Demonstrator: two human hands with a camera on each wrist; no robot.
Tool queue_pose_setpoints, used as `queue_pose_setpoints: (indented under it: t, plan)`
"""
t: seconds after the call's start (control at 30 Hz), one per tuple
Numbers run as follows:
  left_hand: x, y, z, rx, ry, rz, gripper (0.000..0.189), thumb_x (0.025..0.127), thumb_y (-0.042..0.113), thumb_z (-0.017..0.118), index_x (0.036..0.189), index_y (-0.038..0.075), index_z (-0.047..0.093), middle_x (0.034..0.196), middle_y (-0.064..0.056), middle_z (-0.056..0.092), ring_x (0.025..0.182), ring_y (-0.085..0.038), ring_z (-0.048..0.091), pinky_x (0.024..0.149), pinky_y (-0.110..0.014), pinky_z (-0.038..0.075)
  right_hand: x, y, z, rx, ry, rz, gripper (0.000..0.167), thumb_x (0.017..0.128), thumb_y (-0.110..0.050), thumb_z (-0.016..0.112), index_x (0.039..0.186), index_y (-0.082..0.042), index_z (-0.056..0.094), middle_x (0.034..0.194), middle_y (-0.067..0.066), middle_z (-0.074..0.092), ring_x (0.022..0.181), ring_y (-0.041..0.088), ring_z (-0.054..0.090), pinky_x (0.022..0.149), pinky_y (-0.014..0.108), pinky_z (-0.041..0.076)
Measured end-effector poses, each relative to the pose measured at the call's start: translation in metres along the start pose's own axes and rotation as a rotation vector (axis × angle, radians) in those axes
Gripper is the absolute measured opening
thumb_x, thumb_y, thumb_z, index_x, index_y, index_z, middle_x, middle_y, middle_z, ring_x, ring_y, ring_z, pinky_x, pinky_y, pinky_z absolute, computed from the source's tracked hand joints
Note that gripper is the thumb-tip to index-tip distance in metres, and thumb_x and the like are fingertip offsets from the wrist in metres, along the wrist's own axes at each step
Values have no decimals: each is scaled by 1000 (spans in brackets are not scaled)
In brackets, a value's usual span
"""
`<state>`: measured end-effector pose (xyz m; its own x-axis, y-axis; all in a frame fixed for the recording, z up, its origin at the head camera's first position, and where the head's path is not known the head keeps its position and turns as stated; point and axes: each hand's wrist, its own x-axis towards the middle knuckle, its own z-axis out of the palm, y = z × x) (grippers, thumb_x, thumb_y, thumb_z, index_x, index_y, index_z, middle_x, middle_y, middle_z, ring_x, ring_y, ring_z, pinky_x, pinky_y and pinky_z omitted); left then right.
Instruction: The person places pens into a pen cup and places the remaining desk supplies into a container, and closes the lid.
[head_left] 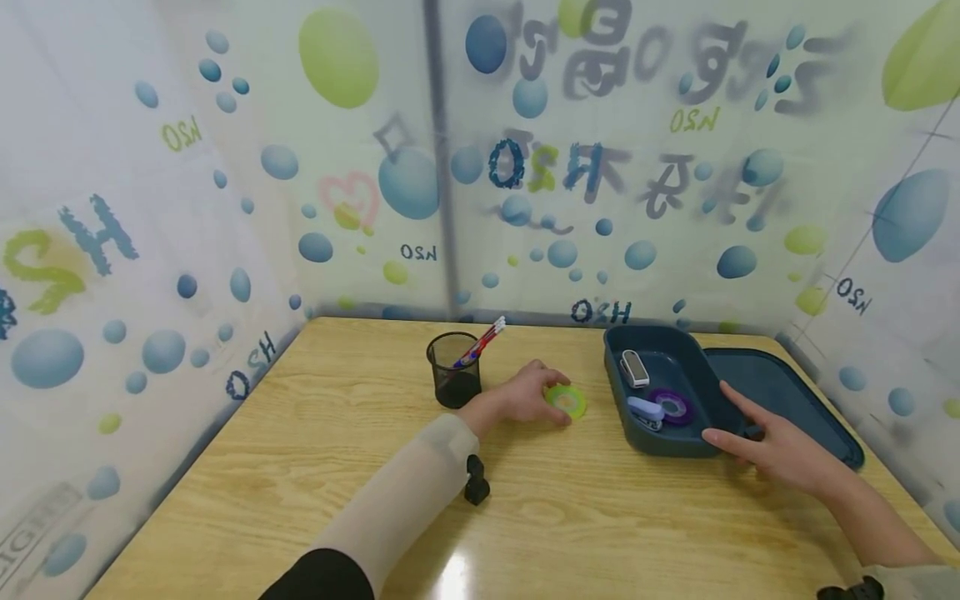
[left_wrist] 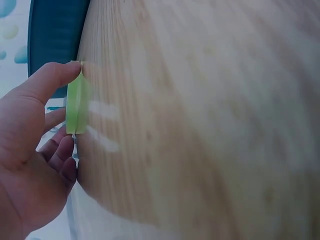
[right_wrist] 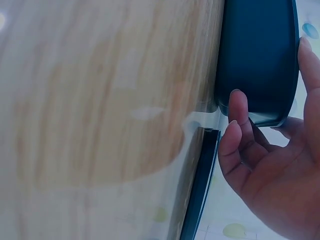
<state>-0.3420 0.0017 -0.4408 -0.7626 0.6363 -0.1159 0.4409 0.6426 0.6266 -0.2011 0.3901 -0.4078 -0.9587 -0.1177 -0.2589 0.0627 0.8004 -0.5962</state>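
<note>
My left hand (head_left: 528, 394) holds a yellow-green tape roll (head_left: 567, 402) at the table top, thumb on one side and fingers on the other. In the left wrist view the roll (left_wrist: 76, 102) shows edge-on between thumb and fingertips. At the right, my right hand (head_left: 780, 446) grips the end of a dark blue box (head_left: 678, 447), its thumb and fingers spread round the near right corner. Inside the box lie a purple tape roll (head_left: 672, 407), a light-blue stapler (head_left: 647, 411) and a small white-and-grey object (head_left: 634, 368).
A black mesh pen cup (head_left: 456, 383) with a few pens (head_left: 482, 342) stands just behind my left wrist. The dark blue lid (head_left: 780, 392) lies flat to the right of the box, partly behind my right hand. Patterned curtains (head_left: 525, 250) enclose the wooden table (head_left: 315, 400).
</note>
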Motion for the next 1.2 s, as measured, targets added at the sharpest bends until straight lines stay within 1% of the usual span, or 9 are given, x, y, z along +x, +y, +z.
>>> queue_pose_setpoints:
  t: [0.23, 0.43, 0.63, 0.8, 1.03, 1.13, 1.2]
  plan:
    - [1, 3, 0, -9, 20, -10, 69, 94, 37, 88, 155, 17, 62, 137, -7, 51, 121, -19, 48, 106, -33, 46, 0, -1, 0, 10, 2, 2, 103, 111, -57, 59, 176, -15, -9, 99, 9, 70, 85, 23, 62, 70, 36, 52]
    - [1, 10, -2, -32, 67, 3, 67, 95, 36, 87, 155, 18, 63, 137, -5, 50, 119, -18, 48, 104, -31, 47, 0, -1, -1, 16, 1, 2, 103, 111, -56, 60, 176, -15, -8, 97, 9, 69, 84, 24, 61, 71, 37, 52]
    - [3, 23, -10, -61, 116, 52, 70, 95, 34, 88, 157, 16, 61, 138, -8, 51, 115, -19, 48, 97, -32, 47, 1, 0, -1, 0, 8, 7, 104, 110, -57, 60, 176, -15, -8, 99, 9, 70, 85, 23, 62, 72, 37, 52]
    - [11, 32, -13, -84, 157, 81, 70, 95, 33, 88, 157, 15, 61, 139, -8, 51, 116, -20, 48, 98, -32, 47, 0, -1, -1, 8, 7, 6, 104, 110, -57, 60, 176, -15, -8, 98, 9, 70, 83, 24, 62, 70, 37, 51]
    - [22, 49, -11, -94, 239, 103, 72, 93, 35, 90, 157, 16, 61, 137, -7, 50, 116, -19, 48, 95, -28, 46, -3, -2, 1, 14, 9, -7, 104, 110, -56, 61, 177, -16, -8, 96, 9, 69, 80, 24, 61, 66, 36, 50]
    - [26, 59, -9, -92, 261, 114, 73, 93, 35, 90, 157, 16, 61, 137, -7, 50, 116, -19, 48, 93, -27, 45, -3, -2, 1, 18, 11, -10, 103, 110, -55, 61, 177, -16, -7, 96, 9, 69, 79, 24, 61, 65, 35, 50]
    - [28, 66, -9, -95, 263, 117, 72, 93, 34, 90, 157, 16, 61, 137, -8, 50, 115, -18, 47, 92, -26, 44, -3, -2, 2, 23, 11, -11, 103, 110, -55, 62, 177, -16, -7, 96, 10, 69, 79, 24, 61, 65, 35, 50]
